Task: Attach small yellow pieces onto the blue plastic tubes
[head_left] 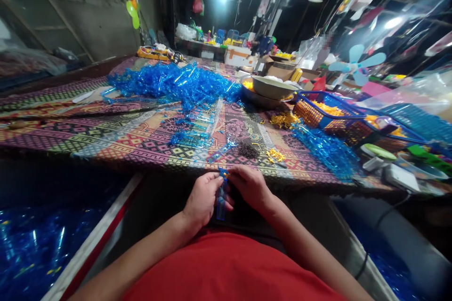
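My left hand (202, 199) and my right hand (249, 187) hold a translucent blue plastic moulded piece (221, 200) upright between them, just off the near edge of the table. A small yellow plastic part (225, 175) sits at its top, pinched by the fingers of both hands. Beyond my hands, on the patterned woven mat (116, 138), lie a small heap of dark granules (247, 151) and a scatter of yellow plastic parts (275, 155). Loose blue plastic strips (190, 139) lie farther back.
A large heap of blue plastic runners (169, 83) covers the mat's far side, near a metal bowl (270, 87). A blue basket of yellow parts (328, 115) and another blue heap (326, 150) stand right. Bins of blue plastic (35, 249) flank my lap.
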A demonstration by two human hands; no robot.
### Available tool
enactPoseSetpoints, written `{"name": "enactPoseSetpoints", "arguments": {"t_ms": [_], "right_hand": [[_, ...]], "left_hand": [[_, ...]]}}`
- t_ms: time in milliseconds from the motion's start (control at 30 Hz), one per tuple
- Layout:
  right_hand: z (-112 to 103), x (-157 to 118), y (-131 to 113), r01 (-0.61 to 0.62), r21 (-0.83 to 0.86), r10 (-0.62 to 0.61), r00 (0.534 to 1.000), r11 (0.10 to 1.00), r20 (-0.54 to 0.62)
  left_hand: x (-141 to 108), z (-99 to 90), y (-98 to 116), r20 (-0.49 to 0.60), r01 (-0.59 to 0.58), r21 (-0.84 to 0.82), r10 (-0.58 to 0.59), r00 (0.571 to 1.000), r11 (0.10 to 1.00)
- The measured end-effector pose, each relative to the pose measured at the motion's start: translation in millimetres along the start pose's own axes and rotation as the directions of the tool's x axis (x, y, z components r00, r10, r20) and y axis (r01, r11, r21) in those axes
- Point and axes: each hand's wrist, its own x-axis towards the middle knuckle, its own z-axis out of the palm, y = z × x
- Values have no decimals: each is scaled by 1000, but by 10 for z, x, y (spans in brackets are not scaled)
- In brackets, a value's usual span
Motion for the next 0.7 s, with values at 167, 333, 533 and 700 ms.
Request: {"name": "enactPoseSetpoints", "arguments": {"t_ms": [167, 333, 533, 700], "right_hand": [[-17, 28, 37, 17, 7, -17, 1000, 1000, -4], [-10, 18, 44, 24, 39, -22, 999, 999, -35], [64, -52, 62, 78, -17, -77, 996, 997, 45], [78, -46, 46, 96, -31, -97, 995, 995, -5]], "left_hand": [[16, -18, -34, 21, -1, 1, 0, 1000, 1000], [3, -14, -46, 20, -4, 16, 3, 1000, 1000], [9, -16, -83, -5, -2, 41, 3, 1000, 999], [37, -8, -39, -17, -32, 200, 36, 999, 979]]}}
